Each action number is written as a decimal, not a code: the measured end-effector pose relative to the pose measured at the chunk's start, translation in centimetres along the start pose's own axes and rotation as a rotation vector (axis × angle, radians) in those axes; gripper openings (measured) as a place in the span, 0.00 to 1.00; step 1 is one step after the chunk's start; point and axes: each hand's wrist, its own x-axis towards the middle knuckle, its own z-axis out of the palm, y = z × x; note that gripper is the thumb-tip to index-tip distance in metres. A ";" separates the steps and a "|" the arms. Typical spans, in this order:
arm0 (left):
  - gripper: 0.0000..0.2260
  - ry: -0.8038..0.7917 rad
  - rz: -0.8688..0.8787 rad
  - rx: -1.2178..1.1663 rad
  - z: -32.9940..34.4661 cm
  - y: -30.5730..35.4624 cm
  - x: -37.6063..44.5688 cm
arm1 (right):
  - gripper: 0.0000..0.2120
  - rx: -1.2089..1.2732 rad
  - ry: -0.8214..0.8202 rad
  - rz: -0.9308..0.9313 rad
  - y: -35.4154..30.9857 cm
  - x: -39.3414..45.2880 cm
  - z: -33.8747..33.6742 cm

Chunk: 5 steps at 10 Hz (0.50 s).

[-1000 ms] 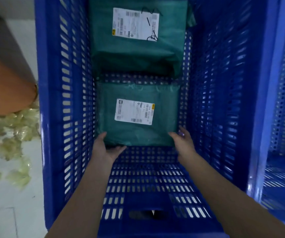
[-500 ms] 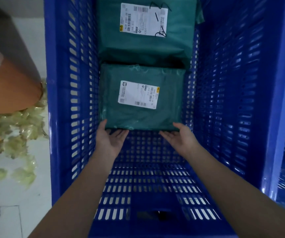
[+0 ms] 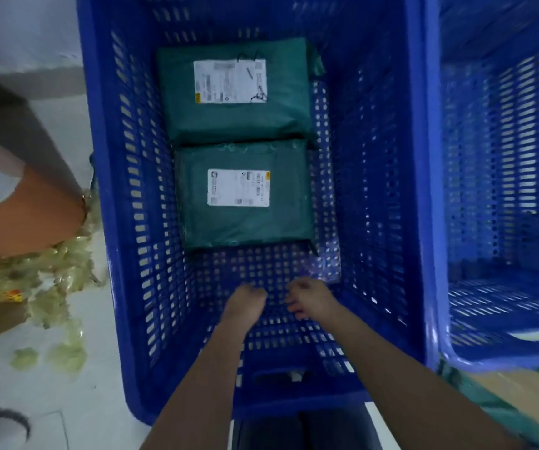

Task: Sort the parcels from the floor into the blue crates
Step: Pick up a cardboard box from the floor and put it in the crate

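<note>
Nothing is held by the left hand or right hand; both loosely curled, the nearer parcel just beyond them in the crate.

2 flat green parcels, the far parcel and the near parcel, each with a white label facing up, lie touching end to end on the floor of the blue crate, beside a second blue crate.
</note>
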 end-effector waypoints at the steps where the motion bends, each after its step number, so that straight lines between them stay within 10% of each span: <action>1: 0.14 -0.012 0.163 0.386 2.0 0.6 -5.5 | 0.06 -0.008 0.019 -0.136 1.1 -3.7 -1.2; 5: 0.14 0.123 0.777 0.591 8.2 8.2 -16.3 | 0.09 0.277 0.833 -0.614 2.8 -13.8 -11.3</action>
